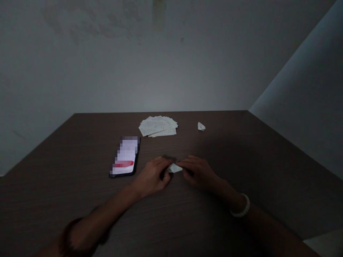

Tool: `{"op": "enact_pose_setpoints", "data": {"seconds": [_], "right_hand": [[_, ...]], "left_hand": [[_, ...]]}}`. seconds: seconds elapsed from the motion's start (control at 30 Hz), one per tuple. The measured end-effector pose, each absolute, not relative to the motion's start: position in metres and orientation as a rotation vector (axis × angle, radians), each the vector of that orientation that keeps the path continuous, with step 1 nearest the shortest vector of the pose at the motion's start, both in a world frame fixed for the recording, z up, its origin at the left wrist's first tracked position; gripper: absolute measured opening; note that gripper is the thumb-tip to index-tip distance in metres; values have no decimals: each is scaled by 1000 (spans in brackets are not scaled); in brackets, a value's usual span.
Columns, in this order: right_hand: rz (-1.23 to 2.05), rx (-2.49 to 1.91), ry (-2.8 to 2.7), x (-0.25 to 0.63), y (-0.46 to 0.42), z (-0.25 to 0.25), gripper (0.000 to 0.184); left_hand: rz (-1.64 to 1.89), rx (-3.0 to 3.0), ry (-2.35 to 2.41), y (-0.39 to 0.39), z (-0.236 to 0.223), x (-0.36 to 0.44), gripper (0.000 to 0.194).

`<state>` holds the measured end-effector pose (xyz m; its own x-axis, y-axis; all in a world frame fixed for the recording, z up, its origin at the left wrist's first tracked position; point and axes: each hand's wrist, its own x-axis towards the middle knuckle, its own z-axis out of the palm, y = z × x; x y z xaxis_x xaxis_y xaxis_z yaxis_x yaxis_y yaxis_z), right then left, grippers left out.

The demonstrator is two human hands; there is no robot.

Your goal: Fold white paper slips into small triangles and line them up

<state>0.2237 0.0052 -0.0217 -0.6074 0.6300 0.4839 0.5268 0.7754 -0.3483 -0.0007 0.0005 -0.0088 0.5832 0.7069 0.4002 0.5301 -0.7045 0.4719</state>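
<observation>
A small folded piece of paper (175, 168), pale with faint print, is held low over the dark table between my two hands. My left hand (155, 175) pinches its left end between thumb and fingers. On the other side, my right hand (198, 172) has its fingers closed on the right end and upper edge. Parts of the paper are hidden behind the fingertips. To the left of my left hand lies a phone (125, 155) with its screen lit.
Toward the far edge of the brown table (88, 142) lies a fanned pile of printed paper sheets (158, 126). A small folded paper piece (201, 126) sits to its right. Behind the table rises a grey wall (150, 71), with a slanted pale surface (308, 82) at the right.
</observation>
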Motion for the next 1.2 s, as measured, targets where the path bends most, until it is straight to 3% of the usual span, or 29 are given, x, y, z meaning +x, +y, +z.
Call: {"op": "enact_pose_setpoints", "data": {"seconds": [0.2, 0.53, 1.2], "right_hand": [[248, -845, -2402, 222, 3, -21, 31], [178, -1018, -2350, 213, 0, -18, 10], [51, -936, -2525, 225, 3, -19, 14]], "left_hand": [[785, 2591, 1083, 3, -15, 2, 16], [782, 2664, 981, 6, -21, 2, 20], [563, 2837, 751, 8, -14, -10, 26]]}}
